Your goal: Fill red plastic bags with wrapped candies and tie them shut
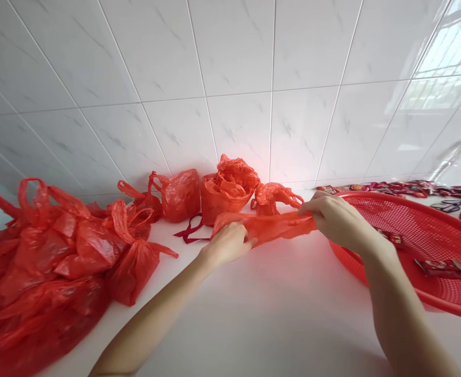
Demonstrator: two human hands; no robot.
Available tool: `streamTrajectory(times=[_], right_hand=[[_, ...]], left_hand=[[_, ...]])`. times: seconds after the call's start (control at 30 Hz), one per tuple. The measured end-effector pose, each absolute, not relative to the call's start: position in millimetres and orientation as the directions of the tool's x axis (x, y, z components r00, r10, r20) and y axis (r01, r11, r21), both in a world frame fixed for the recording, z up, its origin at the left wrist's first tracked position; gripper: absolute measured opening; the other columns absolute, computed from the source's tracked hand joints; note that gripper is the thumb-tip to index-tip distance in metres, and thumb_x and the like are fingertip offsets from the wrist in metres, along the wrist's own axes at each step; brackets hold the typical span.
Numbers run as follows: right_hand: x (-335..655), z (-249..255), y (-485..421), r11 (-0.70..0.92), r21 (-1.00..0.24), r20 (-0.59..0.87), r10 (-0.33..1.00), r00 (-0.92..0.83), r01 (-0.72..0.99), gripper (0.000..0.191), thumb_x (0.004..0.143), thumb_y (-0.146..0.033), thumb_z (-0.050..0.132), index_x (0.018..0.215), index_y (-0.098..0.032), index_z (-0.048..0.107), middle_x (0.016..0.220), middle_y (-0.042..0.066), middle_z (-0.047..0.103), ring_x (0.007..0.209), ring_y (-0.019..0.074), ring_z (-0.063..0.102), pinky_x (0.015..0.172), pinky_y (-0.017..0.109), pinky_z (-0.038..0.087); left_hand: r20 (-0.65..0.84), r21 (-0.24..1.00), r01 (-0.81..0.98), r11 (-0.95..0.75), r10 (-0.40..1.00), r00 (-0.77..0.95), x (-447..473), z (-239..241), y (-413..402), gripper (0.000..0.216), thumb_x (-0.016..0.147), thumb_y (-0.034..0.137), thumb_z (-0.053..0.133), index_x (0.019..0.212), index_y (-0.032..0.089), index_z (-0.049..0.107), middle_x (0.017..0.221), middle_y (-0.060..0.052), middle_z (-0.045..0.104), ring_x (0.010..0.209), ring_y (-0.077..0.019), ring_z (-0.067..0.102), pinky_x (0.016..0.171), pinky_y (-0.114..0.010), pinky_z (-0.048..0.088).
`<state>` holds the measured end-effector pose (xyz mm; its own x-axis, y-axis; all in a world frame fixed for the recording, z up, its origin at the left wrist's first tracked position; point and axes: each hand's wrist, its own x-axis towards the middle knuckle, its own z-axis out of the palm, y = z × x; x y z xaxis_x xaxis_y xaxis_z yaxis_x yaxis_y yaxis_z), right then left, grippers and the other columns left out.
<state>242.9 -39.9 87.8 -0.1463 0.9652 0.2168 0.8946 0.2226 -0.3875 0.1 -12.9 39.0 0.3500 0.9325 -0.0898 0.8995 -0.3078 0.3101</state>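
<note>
A thin red plastic bag (275, 226) is stretched sideways between my two hands, above the white tabletop. My left hand (230, 243) grips its left end, fingers curled into the film. At the other end, my right hand (328, 213) pinches the bag near the rim of a red mesh basket (342, 254). Behind the stretched bag stands an upright red bag (218, 201) stuffed with crumpled red plastic. A smaller crumpled red bag (272, 195) lies beside it, partly hidden by the bag I hold.
Tied red bags (77, 246) are heaped on the left, with another filled bag (181, 196) against the tiled wall (238, 68). A dark red ribbon (191, 230) lies nearby. Inside the basket are small red packets (445, 268); more packets (403, 187) line the wall at right.
</note>
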Motion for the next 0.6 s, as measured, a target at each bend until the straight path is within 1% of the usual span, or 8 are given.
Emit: streamTrajectory(times=[0.07, 0.13, 0.23, 0.3, 0.37, 0.43, 0.5, 0.6], right_hand=[[234.7, 83.8, -36.4, 0.103, -0.258, 0.175, 0.983, -0.058, 0.961, 0.041, 0.080, -0.001, 0.042, 0.090, -0.019, 0.077, 0.095, 0.010, 0.062, 0.075, 0.0209, 0.060, 0.063, 0.031, 0.043], [226.1, 78.9, -34.3, 0.136, -0.199, 0.145, 0.984, -0.108, 0.970, 0.038, 0.086, -0.006, 0.041, 0.100, -0.019, 0.074, 0.103, 0.013, 0.062, 0.079, 0.0226, 0.062, 0.066, 0.033, 0.046], [214.3, 69.4, -33.6, 0.354, -0.150, 0.195, 0.926, -0.323, 0.923, 0.036, 0.090, -0.013, 0.046, 0.117, -0.020, 0.069, 0.130, 0.016, 0.058, 0.111, 0.0301, 0.059, 0.084, 0.041, 0.050], [206.8, 61.8, -33.5, 0.536, -0.113, 0.244, 0.831, -0.499, 0.837, 0.035, 0.090, -0.014, 0.048, 0.116, -0.022, 0.070, 0.138, 0.014, 0.057, 0.128, 0.0322, 0.050, 0.100, 0.048, 0.044], [199.1, 53.7, -32.5, 0.675, -0.099, 0.236, 0.730, -0.642, 0.731, 0.031, 0.089, -0.011, 0.049, 0.102, -0.024, 0.074, 0.124, 0.011, 0.067, 0.130, 0.0306, 0.048, 0.109, 0.052, 0.036], [191.4, 45.5, -30.0, 0.712, -0.091, 0.147, 0.701, -0.698, 0.696, 0.032, 0.087, -0.006, 0.048, 0.087, -0.024, 0.075, 0.097, 0.008, 0.073, 0.122, 0.0287, 0.054, 0.114, 0.054, 0.030], [184.9, 37.3, -25.2, 0.641, -0.039, 0.010, 0.767, -0.641, 0.767, 0.036, 0.084, 0.001, 0.045, 0.079, -0.021, 0.073, 0.078, 0.006, 0.071, 0.108, 0.0269, 0.062, 0.117, 0.059, 0.023], [179.6, 24.9, -14.3, 0.434, 0.105, -0.156, 0.896, -0.416, 0.895, 0.036, 0.082, 0.003, 0.044, 0.083, -0.017, 0.074, 0.081, 0.008, 0.073, 0.092, 0.0256, 0.068, 0.117, 0.067, 0.010]], left_hand=[[-0.175, 0.297, 0.910, -0.288, 0.921, 0.349, 3.5, 40.4, -20.3, 0.047, 0.086, 0.029, 0.055, 0.049, 0.021, 0.028, 0.050, 0.002, 0.038, 0.045, -0.0138, 0.039, 0.049, -0.031, 0.023], [-0.216, 0.294, 0.913, -0.283, 0.911, 0.352, 6.8, 40.5, -26.2, 0.049, 0.085, 0.030, 0.055, 0.050, 0.021, 0.023, 0.047, 0.003, 0.029, 0.043, -0.0126, 0.031, 0.048, -0.031, 0.019], [-0.221, 0.289, 0.917, -0.274, 0.913, 0.342, 10.1, 40.3, -29.6, 0.049, 0.086, 0.031, 0.054, 0.051, 0.021, 0.022, 0.047, 0.004, 0.028, 0.043, -0.0122, 0.029, 0.049, -0.031, 0.018], [-0.209, 0.272, 0.922, -0.275, 0.919, 0.335, 10.5, 40.9, -28.4, 0.047, 0.087, 0.030, 0.052, 0.051, 0.021, 0.023, 0.047, 0.004, 0.027, 0.044, -0.0126, 0.029, 0.050, -0.031, 0.020], [-0.199, 0.263, 0.921, -0.287, 0.918, 0.342, 9.6, 42.3, -26.2, 0.044, 0.087, 0.028, 0.050, 0.051, 0.021, 0.025, 0.048, 0.004, 0.027, 0.046, -0.0135, 0.031, 0.051, -0.031, 0.021], [-0.207, 0.264, 0.919, -0.293, 0.913, 0.351, 7.3, 44.4, -24.6, 0.042, 0.085, 0.025, 0.050, 0.052, 0.022, 0.025, 0.048, 0.003, 0.028, 0.047, -0.0146, 0.033, 0.052, -0.031, 0.022], [-0.229, 0.261, 0.920, -0.294, 0.907, 0.355, 3.9, 46.6, -24.4, 0.040, 0.082, 0.023, 0.050, 0.052, 0.022, 0.023, 0.048, 0.003, 0.027, 0.047, -0.0150, 0.034, 0.053, -0.031, 0.021], [-0.301, 0.218, 0.928, -0.302, 0.884, 0.358, -2.8, 48.9, -26.4, 0.042, 0.080, 0.022, 0.050, 0.052, 0.022, 0.019, 0.048, 0.003, 0.026, 0.045, -0.0143, 0.029, 0.052, -0.031, 0.020]])
